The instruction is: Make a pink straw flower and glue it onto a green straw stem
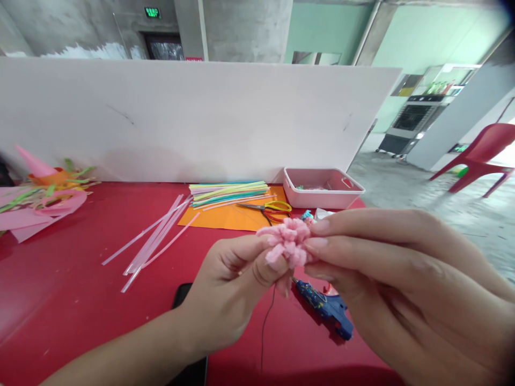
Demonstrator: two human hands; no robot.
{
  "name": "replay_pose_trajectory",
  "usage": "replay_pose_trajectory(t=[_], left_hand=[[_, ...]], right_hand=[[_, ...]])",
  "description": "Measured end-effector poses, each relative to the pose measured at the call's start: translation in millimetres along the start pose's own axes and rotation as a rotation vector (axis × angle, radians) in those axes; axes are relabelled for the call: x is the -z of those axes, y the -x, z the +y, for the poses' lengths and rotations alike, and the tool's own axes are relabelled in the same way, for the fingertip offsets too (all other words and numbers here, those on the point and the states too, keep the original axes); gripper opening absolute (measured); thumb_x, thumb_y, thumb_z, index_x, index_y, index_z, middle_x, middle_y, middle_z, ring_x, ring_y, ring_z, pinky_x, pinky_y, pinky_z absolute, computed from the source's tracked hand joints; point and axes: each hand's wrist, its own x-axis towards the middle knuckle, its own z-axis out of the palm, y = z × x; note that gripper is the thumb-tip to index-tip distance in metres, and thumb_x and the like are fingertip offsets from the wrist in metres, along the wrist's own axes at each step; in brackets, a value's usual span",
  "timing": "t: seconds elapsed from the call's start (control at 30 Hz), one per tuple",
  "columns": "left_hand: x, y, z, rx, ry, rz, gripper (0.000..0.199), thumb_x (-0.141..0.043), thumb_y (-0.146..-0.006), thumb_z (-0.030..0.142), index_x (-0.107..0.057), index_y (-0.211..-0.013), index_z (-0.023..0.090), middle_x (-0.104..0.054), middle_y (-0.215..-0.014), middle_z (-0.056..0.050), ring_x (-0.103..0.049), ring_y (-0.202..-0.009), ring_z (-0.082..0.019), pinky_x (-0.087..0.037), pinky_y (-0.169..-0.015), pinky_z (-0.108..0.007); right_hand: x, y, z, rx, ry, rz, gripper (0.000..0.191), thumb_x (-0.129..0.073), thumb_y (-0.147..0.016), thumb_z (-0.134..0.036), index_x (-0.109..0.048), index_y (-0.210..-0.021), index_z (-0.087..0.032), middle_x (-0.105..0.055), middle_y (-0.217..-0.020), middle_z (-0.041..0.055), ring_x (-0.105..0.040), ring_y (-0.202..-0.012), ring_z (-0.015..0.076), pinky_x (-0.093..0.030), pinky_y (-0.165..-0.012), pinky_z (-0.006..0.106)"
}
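Between my two hands, above the red table, is a pink fuzzy flower (293, 240) of bent pipe cleaners. My left hand (237, 284) pinches its left side between thumb and fingers. From the right, my right hand (382, 273) grips its other edge with the fingertips. Below the flower lies a blue glue gun (324, 306), partly covered by my right hand. A thin dark cord (263, 332) runs down the table beneath my left hand. Behind my left wrist a black flat object (183, 294), perhaps a phone, is mostly hidden.
Pastel pipe cleaners (229, 194) and scissors (265, 207) lie on orange paper (217, 221). Pink strips (156, 236) spread to their left. A pink basket (322, 199) stands at the back right. Paper scraps (52, 209) sit far left; a white panel (201, 118) closes the rear.
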Motion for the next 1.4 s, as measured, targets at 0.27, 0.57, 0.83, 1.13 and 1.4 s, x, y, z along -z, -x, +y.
replay_pose_trajectory(t=[0.27, 0.57, 0.83, 1.13, 1.4], left_hand=[[-4.5, -4.2, 6.6, -0.010, -0.075, -0.031, 0.036, -0.058, -0.095, 0.033, -0.067, -0.062, 0.020, -0.054, -0.062, 0.001, -0.052, -0.066, -0.014, -0.048, -0.074, -0.028], [-3.8, -0.7, 4.3, -0.029, -0.119, -0.025, 0.036, -0.056, -0.096, 0.031, -0.070, -0.065, 0.021, -0.057, -0.061, 0.002, -0.055, -0.068, -0.013, -0.049, -0.082, -0.029], [-5.2, -4.4, 1.5, -0.042, 0.019, 0.209, 0.007, -0.075, -0.083, 0.030, -0.079, -0.088, 0.027, -0.077, -0.089, -0.001, -0.070, -0.090, -0.019, -0.056, -0.085, -0.033], [-3.3, -9.2, 3.8, 0.048, 0.272, 0.174, 0.006, -0.082, -0.075, 0.029, -0.080, -0.073, 0.025, -0.076, -0.075, 0.002, -0.066, -0.066, -0.008, -0.057, -0.070, -0.020], [-8.0, -8.5, 5.6, 0.192, 0.381, 0.138, 0.014, -0.085, -0.071, 0.033, -0.077, -0.072, 0.020, -0.072, -0.072, 0.002, -0.066, -0.067, -0.010, -0.058, -0.072, -0.022]], right_hand=[[-0.8, 5.6, 2.1, -0.042, 0.007, -0.044, 0.021, -0.062, -0.089, -0.012, -0.069, -0.105, -0.023, -0.071, -0.106, 0.0018, -0.071, -0.090, 0.0174, -0.063, -0.090, 0.028], [-5.0, 7.5, 2.7, -0.061, 0.025, -0.049, 0.021, -0.060, -0.091, -0.014, -0.068, -0.105, -0.026, -0.071, -0.107, -0.0025, -0.072, -0.090, 0.0144, -0.061, -0.091, 0.023], [-7.3, 4.4, 4.6, -0.006, 0.146, -0.038, 0.015, -0.063, -0.091, -0.020, -0.070, -0.103, -0.026, -0.072, -0.100, 0.0018, -0.072, -0.091, 0.0175, -0.062, -0.089, 0.028], [0.2, -1.0, 5.5, -0.048, 0.002, -0.103, 0.015, -0.061, -0.094, -0.031, -0.069, -0.106, -0.028, -0.072, -0.109, -0.0006, -0.071, -0.100, 0.0158, -0.060, -0.092, 0.027], [3.5, -4.7, 12.2, 0.080, -0.023, -0.067, 0.018, -0.061, -0.093, -0.025, -0.073, -0.107, -0.027, -0.071, -0.114, 0.0030, -0.068, -0.112, 0.0208, -0.061, -0.093, 0.030]])
